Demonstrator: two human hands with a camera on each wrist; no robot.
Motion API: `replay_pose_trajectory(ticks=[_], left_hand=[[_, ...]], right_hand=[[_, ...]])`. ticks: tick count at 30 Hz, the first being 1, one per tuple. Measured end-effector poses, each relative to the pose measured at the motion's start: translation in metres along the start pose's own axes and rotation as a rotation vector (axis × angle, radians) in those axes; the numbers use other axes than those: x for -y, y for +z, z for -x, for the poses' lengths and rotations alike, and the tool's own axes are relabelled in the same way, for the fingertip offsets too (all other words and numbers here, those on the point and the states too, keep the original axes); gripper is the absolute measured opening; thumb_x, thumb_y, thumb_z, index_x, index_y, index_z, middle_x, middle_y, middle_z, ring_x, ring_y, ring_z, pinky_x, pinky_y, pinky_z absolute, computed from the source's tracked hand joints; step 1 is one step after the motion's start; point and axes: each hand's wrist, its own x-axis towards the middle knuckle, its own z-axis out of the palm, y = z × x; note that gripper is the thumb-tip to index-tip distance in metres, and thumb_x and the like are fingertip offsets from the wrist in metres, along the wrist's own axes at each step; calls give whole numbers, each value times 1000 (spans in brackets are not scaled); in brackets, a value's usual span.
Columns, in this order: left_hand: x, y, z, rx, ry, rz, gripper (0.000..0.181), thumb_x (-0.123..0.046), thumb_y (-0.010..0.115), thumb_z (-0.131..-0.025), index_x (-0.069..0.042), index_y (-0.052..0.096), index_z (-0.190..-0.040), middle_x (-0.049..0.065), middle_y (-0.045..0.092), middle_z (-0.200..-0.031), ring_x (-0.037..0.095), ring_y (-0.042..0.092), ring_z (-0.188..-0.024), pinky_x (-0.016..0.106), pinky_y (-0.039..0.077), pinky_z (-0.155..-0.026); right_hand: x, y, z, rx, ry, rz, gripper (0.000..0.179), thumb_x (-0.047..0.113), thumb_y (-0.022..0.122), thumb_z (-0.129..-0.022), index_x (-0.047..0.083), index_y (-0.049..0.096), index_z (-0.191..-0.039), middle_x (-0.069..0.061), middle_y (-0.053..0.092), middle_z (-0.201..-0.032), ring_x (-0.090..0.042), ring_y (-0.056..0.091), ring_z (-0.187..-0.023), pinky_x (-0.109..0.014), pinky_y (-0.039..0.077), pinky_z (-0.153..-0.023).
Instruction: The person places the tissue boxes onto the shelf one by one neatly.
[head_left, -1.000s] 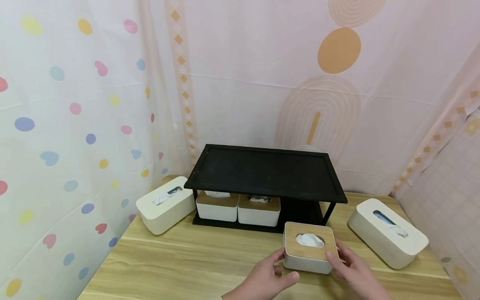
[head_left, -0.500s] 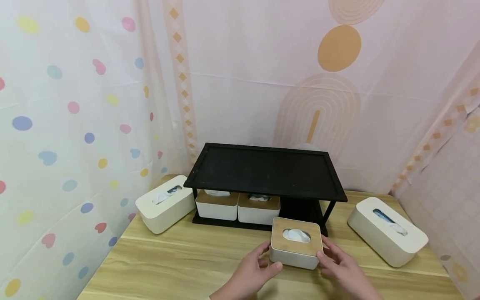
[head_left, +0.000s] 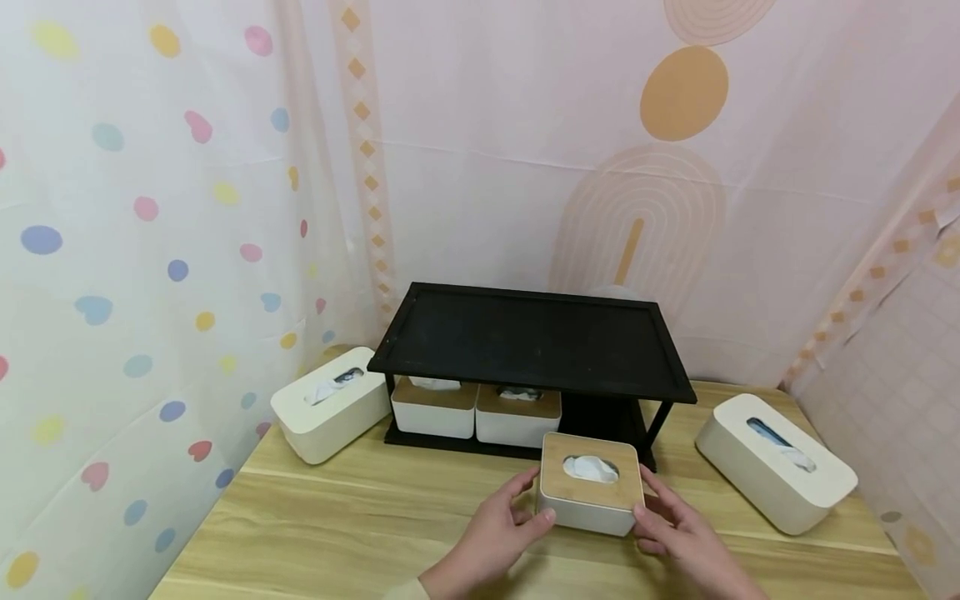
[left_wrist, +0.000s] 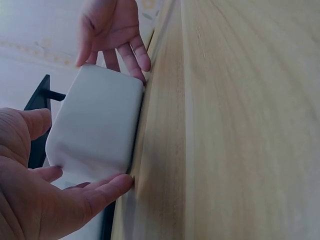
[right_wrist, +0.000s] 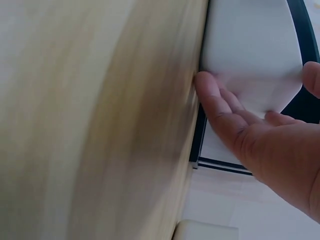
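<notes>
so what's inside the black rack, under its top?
Two wood-topped white tissue boxes, side by side on the lower shelf. The rack's top panel covers their rear parts; the front tissue box hides part of the shelf's front edge. Anything behind them can't be seen.

Both hands (head_left: 491, 533) (head_left: 678, 533) level, palms (left_wrist: 119, 32) inward

In the black shelf (head_left: 532, 337), room lies right of two boxes (head_left: 517, 430), behind the held box (head_left: 588, 518).
</notes>
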Motion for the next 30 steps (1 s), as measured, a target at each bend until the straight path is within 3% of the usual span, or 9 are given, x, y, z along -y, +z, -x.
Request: replay_pose_trajectory(ticks=[5,8,15,18,24,30], left_hand=[[0,0,-1,0,23,12,74,-28,74,-102,-11,40,-165,32,41,-164,40,71,-122,45,64,-95],[-1,-1,-3,-3,33,5,71,-27,72,-103,-11,41,-165,33,42,-163,45,67,-126,49,63,-97],[-1,-3,-9,-4,-8,23,67,-32,72,-103,-18,45,-163,31,44,-163,49,62,-133,48,66,-85],[0,-6,-13,6,-26,37,67,-34,72,-103,-19,45,-163,30,45,-163,43,68,-124,45,67,-82],[1,-10,-19,27,-64,83,69,-33,73,-103,-20,45,-164,30,45,-163,28,75,-87,41,66,-76],[4,-12,-23,50,-61,113,69,-31,73,-103,-23,44,-164,28,47,-162,27,73,-82,43,66,-76]], right_hand=[[-2,-6,1,64,-32,-25,81,27,57,-112,12,5,-173,-48,23,-164,-32,69,-124,-39,64,-94],[-4,-9,1,96,-48,-23,81,27,55,-113,14,2,-173,-49,20,-164,-34,69,-126,-41,63,-96],[-6,-15,-2,153,-36,-41,80,28,52,-114,17,-1,-173,-49,11,-166,-38,65,-132,-45,62,-101],[-6,-16,-3,172,-30,-53,81,27,52,-114,19,-3,-173,-49,5,-167,-39,65,-133,-47,61,-102],[-7,-19,-6,197,-23,-77,82,27,51,-115,22,-6,-172,-48,-2,-168,-39,61,-138,-49,60,-104],[-8,-22,-9,225,-12,-107,82,27,51,-115,25,-8,-171,-47,-4,-168,-40,58,-140,-50,59,-105]])
